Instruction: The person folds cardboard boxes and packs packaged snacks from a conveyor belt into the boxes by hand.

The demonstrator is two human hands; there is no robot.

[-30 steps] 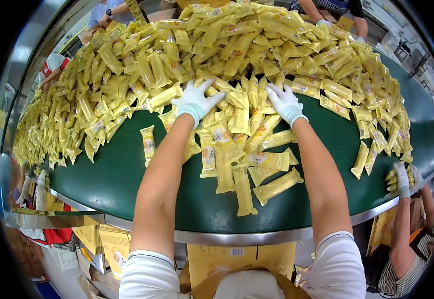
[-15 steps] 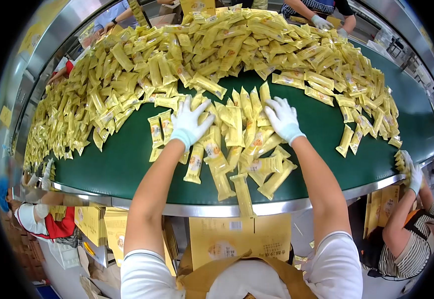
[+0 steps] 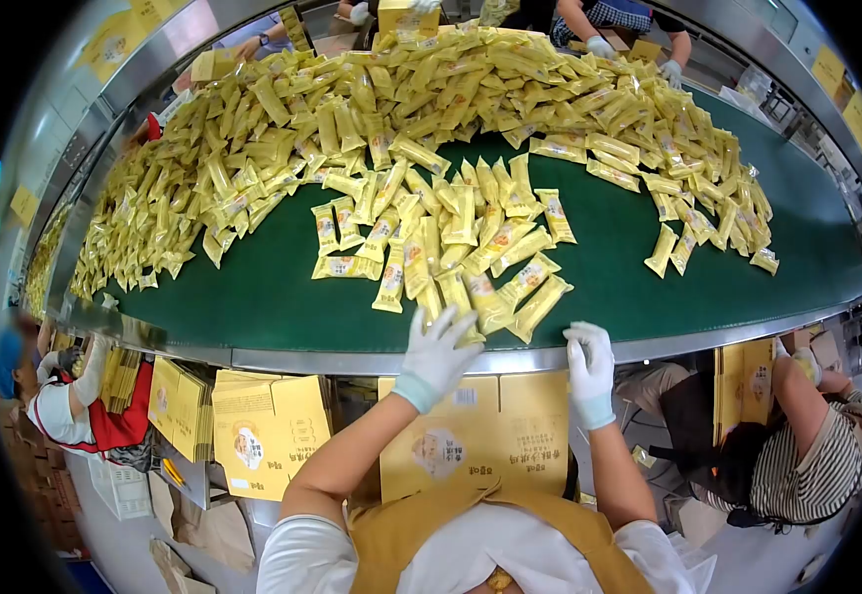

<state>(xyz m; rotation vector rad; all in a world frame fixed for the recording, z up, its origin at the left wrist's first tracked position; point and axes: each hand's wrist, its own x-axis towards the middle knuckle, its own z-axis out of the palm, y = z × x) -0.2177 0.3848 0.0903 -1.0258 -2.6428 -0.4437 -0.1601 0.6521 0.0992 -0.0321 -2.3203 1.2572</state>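
Note:
My left hand, in a white glove, is over the front edge of the green belt with its fingers apart. Its fingertips are at the near ends of a loose group of yellow wrapped snack packets; whether they touch is unclear. To the right, my right hand, also gloved, is at the metal edge, its fingers loosely bent with nothing visible in them. It is apart from the nearest packet. Below both hands, a yellow printed carton stands in front of my body.
A large heap of yellow packets curves across the far side of the green belt. Flat cartons stand at the left. Workers sit on both sides, one in a striped shirt; gloved hands work across the belt.
Both hands have drawn back from the sides of the packet group towards the belt's near edge. The packets stay on the belt, some rearranged. The view has shifted, showing more of the carton below.

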